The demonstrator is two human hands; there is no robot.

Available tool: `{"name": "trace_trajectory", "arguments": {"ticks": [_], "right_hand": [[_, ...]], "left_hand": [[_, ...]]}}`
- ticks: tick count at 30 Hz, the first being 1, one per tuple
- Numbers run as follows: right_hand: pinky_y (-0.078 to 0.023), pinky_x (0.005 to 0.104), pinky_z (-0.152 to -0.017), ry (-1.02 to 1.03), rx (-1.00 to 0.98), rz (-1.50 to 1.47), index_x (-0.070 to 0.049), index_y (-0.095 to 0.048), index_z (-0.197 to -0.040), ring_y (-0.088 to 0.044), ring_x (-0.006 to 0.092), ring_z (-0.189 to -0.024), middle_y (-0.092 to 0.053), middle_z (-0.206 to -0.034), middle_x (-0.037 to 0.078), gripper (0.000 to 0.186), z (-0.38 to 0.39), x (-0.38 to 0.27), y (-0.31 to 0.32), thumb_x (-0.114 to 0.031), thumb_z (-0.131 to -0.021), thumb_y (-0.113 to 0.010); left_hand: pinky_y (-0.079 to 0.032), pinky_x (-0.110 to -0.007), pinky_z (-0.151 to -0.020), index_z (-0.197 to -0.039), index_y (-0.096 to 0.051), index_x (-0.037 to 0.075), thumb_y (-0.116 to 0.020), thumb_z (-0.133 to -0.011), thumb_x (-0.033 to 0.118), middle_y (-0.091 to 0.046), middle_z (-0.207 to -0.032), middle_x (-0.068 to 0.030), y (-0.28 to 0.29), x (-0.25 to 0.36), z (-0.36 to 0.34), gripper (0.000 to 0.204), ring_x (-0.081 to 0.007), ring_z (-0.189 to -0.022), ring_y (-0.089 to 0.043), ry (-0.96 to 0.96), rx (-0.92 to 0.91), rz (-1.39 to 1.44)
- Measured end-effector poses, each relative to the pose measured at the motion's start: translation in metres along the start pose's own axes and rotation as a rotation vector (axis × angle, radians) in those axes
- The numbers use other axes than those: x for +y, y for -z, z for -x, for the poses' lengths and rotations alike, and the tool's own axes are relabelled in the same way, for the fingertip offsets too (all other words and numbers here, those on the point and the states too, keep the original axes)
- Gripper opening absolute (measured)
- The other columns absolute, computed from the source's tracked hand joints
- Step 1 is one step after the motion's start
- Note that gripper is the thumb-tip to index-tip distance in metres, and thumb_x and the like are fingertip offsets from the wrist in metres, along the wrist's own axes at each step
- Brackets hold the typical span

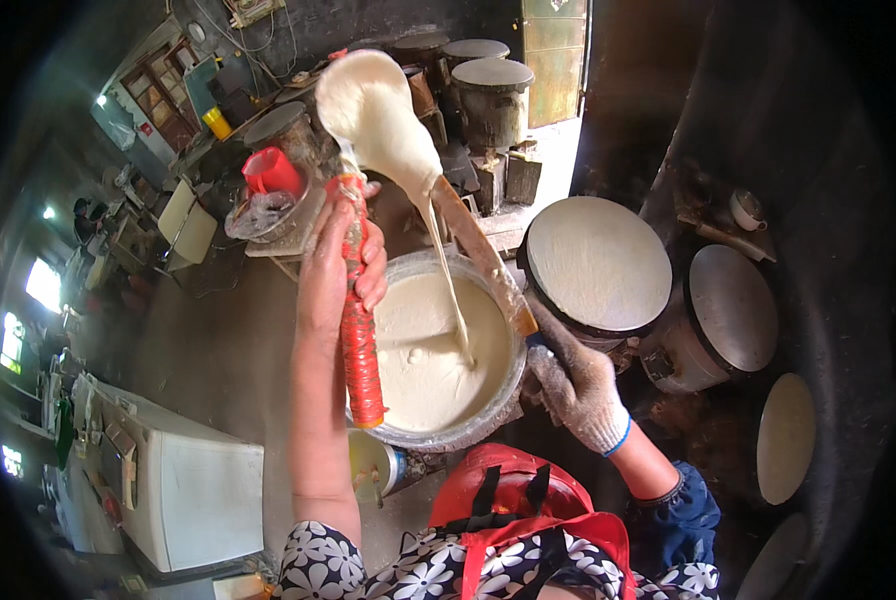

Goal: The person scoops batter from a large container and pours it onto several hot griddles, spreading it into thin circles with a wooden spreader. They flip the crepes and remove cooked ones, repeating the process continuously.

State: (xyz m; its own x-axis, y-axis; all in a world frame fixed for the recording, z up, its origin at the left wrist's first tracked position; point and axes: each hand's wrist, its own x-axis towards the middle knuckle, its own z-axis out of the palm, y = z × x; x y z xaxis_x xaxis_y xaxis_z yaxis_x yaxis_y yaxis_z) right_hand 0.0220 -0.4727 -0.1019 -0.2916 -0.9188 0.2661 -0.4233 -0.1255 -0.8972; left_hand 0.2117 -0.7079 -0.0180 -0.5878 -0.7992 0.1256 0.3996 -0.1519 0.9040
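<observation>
My bare left hand (340, 255) is wrapped around the red-bound handle of a ladle (362, 345). Thick pale batter (380, 120) covers the ladle's head, so its exact shape is hidden. In my gloved right hand (580, 385) is a long, flat scraper (483, 250) with a blue grip. Its far end meets the batter at the ladle. From there a thin strand runs down into the round tub (516, 375), where more of the same batter (423, 340) lies below both hands.
Right of the tub stands a large round lidded drum (598, 262), with another drum (733, 308) beyond it. More lidded barrels (490, 100) stand at the back. A red jug (273, 172) sits in a basin at left. A white chest-like appliance (203, 495) occupies the lower left.
</observation>
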Motion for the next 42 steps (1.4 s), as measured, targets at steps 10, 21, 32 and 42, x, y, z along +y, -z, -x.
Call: {"name": "trace_trajectory", "arguments": {"ticks": [10,21,32,42], "right_hand": [[-0.058,0.0487,-0.066,-0.135,0.083,0.652,-0.019,-0.041,-0.162,-0.072,0.0402,-0.077,-0.073,-0.092,0.02,0.064,0.049,0.075,0.023,-0.027,-0.103,-0.063],[-0.054,0.0438,-0.055,-0.223,0.364,0.965,-0.016,-0.053,-0.155,-0.069,0.0355,-0.066,-0.069,-0.084,0.014,0.07,0.12,0.041,0.047,-0.013,-0.089,-0.076],[-0.056,0.0423,-0.054,-0.813,0.511,1.072,-0.026,-0.055,-0.153,-0.071,0.0322,-0.063,-0.072,-0.08,0.012,0.061,0.272,0.007,0.052,-0.02,-0.095,-0.071],[-0.046,0.0353,-0.041,-0.96,0.837,1.587,-0.023,-0.07,-0.142,-0.054,0.0206,-0.047,-0.048,-0.063,0.003,0.058,0.485,-0.062,0.056,-0.009,-0.085,-0.073]], "left_hand": [[-0.033,-0.019,-0.035,-0.145,-0.049,0.001,-0.045,-0.115,0.033,-0.045,-0.074,0.0009,0.047,-0.105,-0.013,0.045,-0.0023,-0.045,-0.036,0.757,-0.21,0.325],[-0.034,-0.021,-0.032,-0.155,-0.042,0.005,-0.04,-0.116,0.03,-0.047,-0.073,-0.0038,-0.022,-0.089,-0.024,0.046,-0.0064,-0.041,-0.037,0.76,-0.344,0.122],[-0.035,-0.021,-0.034,-0.154,-0.044,0.001,-0.037,-0.116,0.028,-0.045,-0.075,-0.0005,-0.152,-0.196,-0.006,0.048,-0.0044,-0.044,-0.034,1.394,-0.808,0.069],[-0.043,-0.029,-0.038,-0.162,-0.029,-0.002,-0.03,-0.116,0.031,-0.045,-0.08,-0.0072,-0.343,-0.299,0.127,0.056,-0.0129,-0.049,-0.043,2.374,-0.924,0.474]]}}
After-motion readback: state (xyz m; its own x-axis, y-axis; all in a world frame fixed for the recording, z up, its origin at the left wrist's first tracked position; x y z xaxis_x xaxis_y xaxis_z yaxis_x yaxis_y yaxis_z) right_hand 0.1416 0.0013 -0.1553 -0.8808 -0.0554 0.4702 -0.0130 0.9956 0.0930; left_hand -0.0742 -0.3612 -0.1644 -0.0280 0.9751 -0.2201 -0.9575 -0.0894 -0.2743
